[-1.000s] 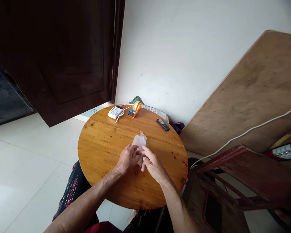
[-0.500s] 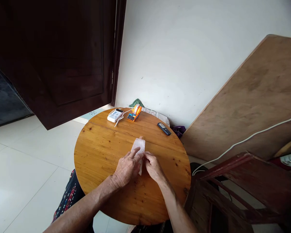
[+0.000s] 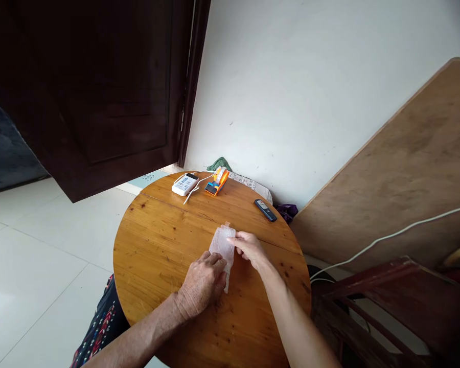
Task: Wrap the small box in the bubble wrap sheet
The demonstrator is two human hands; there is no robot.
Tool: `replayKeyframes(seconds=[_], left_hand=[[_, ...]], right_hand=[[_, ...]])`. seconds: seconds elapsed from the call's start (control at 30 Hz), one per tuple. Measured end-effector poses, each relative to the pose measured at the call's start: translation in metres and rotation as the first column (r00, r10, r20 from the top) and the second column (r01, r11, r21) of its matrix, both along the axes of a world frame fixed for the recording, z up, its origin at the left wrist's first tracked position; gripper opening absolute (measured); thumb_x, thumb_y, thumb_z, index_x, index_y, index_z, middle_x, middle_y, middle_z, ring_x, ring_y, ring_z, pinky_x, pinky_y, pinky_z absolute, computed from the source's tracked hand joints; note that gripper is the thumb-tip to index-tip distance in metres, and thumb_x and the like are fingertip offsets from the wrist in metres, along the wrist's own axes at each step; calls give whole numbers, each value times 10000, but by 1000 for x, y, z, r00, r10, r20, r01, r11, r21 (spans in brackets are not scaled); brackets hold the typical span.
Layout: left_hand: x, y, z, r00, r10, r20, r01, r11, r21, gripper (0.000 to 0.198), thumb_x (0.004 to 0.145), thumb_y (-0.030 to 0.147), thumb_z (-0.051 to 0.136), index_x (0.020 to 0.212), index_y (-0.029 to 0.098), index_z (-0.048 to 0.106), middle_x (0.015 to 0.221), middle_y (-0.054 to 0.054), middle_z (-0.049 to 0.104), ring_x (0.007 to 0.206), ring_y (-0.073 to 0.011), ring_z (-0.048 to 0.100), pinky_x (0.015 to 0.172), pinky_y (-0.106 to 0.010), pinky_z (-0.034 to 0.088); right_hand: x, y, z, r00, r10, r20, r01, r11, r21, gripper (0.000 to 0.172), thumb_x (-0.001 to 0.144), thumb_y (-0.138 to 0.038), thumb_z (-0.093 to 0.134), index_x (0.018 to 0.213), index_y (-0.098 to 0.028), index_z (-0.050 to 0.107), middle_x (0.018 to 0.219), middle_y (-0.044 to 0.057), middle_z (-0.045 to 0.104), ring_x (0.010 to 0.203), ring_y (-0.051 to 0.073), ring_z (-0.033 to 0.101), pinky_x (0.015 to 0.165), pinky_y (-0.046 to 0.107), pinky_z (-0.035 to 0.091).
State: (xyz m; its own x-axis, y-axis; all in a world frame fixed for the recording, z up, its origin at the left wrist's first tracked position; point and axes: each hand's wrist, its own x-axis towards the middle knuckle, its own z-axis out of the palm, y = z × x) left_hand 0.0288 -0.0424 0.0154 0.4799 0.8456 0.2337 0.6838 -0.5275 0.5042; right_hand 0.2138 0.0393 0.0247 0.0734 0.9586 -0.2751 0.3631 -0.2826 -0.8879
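Observation:
A small translucent white plastic sheet [image 3: 223, 245], wrinkled like bubble wrap, lies near the middle of the round wooden table [image 3: 157, 245]. My left hand [image 3: 202, 282] rests palm down on the sheet's near end, fingers curled onto it. My right hand [image 3: 250, 247] grips the sheet's right edge between thumb and fingers. The part of the sheet under my left hand is hidden.
At the table's far edge sit a white device with a cable [image 3: 184, 183], an orange tape dispenser [image 3: 217, 181] and a dark remote [image 3: 266, 210]. A large wooden board [image 3: 406, 168] leans on the wall at right; a dark wooden chair [image 3: 398, 301] stands beside the table.
My right hand has slid from the sheet's near end up along its right edge. My left hand has drawn back toward me onto the near end. The camera shifted slightly.

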Motion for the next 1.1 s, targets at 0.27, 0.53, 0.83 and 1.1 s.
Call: replayKeyframes(seconds=[0.27,0.53,0.83,1.1], left_hand=[[-1,6,8,999,-23,-34,20,996,-91,134,876,170,527,945,187,641,1039,-65,690,988,-258,614,868,-378,544],[3,1,-8,967,203,154,-190,977,-92,313,845,181,584,1154,229,602,1169,-69,614,1003,-226,636,845,-340,549],[-4,13,-20,861,353,367,-284,931,-229,806,692,270,759,1403,181,389,1289,-133,536,1164,-276,549,986,-415,468],[-7,17,-17,856,316,410,-151,910,-386,163,757,249,649,882,179,571,724,37,563,663,-129,508,627,-237,418]], right_hand=[[-22,17,-2,996,93,-4,-91,989,120,146,556,-284,682,615,-168,617,598,-38,580,596,116,484,549,221,373],[-25,-44,21,964,84,253,-195,871,452,202,775,-375,625,737,-177,638,648,-33,588,602,121,512,567,213,412],[-30,-66,15,915,190,355,-377,714,590,205,848,-230,555,957,-216,728,1046,54,743,985,204,677,887,291,519],[-37,-87,13,868,178,463,-441,705,556,304,889,-175,492,1037,-265,742,995,41,766,917,211,702,846,313,535]])
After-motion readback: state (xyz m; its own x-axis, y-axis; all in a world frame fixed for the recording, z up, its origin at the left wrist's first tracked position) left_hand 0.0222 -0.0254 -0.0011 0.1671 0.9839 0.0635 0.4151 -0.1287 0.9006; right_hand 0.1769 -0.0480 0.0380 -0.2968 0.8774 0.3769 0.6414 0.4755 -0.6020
